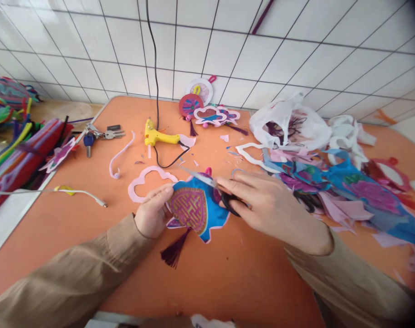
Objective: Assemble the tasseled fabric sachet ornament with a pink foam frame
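Observation:
My left hand (153, 210) pinches the left edge of a blue cloud-shaped fabric ornament (197, 207) with a purple and gold maze patch and a dark purple tassel (175, 251) hanging below. My right hand (268, 207) grips black-handled scissors (210, 184), whose blades point left over the ornament's top edge. Both hands hover just above the orange table (91, 237).
A pink cloud-shaped cut-out frame (149, 180) lies behind the ornament. Further back are a yellow glue gun (156, 136) with black cord, keys (98, 135), finished ornaments (207, 111) and a white bag (289, 123). Fabric scraps (347, 187) pile right; pipe cleaners (19, 150) left. A white cable (77, 192) crosses left.

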Demonstrator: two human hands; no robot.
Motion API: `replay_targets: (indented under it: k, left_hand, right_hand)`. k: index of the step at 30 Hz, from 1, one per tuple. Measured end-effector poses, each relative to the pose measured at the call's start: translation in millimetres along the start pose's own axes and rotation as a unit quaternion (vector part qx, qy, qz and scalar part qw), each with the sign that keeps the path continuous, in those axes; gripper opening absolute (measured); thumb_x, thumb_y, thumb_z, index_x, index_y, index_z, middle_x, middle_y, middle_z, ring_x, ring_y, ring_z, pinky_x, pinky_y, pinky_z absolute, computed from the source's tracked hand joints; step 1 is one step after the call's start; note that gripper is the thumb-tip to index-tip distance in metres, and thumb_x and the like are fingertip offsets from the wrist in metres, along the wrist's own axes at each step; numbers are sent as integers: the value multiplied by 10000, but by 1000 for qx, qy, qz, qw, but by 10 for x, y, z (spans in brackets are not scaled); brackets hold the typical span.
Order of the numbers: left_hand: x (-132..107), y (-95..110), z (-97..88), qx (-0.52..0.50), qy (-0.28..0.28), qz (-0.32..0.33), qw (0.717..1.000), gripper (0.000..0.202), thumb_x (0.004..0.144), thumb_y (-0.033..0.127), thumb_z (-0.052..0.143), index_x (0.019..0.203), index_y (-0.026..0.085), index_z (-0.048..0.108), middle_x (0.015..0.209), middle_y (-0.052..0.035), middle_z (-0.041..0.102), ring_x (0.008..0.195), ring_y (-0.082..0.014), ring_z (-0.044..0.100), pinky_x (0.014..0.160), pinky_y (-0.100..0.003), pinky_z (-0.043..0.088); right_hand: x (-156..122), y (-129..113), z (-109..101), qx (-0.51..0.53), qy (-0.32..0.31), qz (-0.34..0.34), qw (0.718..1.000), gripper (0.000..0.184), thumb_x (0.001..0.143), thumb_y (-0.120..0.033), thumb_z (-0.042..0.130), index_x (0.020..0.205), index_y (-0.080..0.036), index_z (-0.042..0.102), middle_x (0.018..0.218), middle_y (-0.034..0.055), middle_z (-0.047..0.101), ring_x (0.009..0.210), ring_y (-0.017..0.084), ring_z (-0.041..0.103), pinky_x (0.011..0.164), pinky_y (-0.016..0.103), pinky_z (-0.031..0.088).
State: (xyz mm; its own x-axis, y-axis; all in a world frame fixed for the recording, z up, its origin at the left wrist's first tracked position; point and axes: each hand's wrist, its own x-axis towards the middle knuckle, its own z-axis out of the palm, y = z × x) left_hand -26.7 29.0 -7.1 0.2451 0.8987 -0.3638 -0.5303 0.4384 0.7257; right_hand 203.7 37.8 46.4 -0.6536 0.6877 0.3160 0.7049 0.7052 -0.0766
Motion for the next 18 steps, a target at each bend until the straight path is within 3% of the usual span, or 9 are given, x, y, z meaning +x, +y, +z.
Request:
replay_targets:
  k: [4, 9, 14, 18]
  left_hand:
    - [14, 3, -11, 1, -7, 1, 1000, 263, 609, 409, 786, 677, 165, 715, 583, 1, 664, 524, -136, 606, 515, -231, 494]
    - [59, -4, -55, -10, -8, -17, 1000, 212, 649, 375, 741, 716, 174, 730, 596, -4, 675, 525, -159, 622, 513, -263, 518]
    - [90, 10, -93, -26, -6, -43, 999, 159, 726, 319, 661, 727, 172, 722, 656, -21, 713, 569, -175, 657, 527, -270, 532]
    - [94, -20, -96, -13, -13, -26, 999, 189, 772, 345, 652, 726, 172, 713, 642, -31, 713, 576, -187, 672, 537, -275, 543]
  right_hand:
    - [13, 201, -7, 3, 29, 114, 993, 320, 849, -112, 485, 1128, -211, 607, 892, 65, 689, 798, 233, 648, 681, 335, 456]
    - [16, 569, 85, -13, -50, 279, 959, 371, 817, -185, 565, 1187, -159, 557, 846, 80, 705, 709, 243, 648, 592, 313, 402]
    - [18, 702, 169, -71, -180, 290, 937, 214, 786, -207, 585, 971, -217, 691, 922, 83, 714, 808, 252, 646, 570, 282, 339]
    - [43, 689, 199, -75, -195, 275, 938, 175, 787, -266, 595, 903, -233, 721, 915, 80, 712, 794, 236, 634, 541, 271, 294]
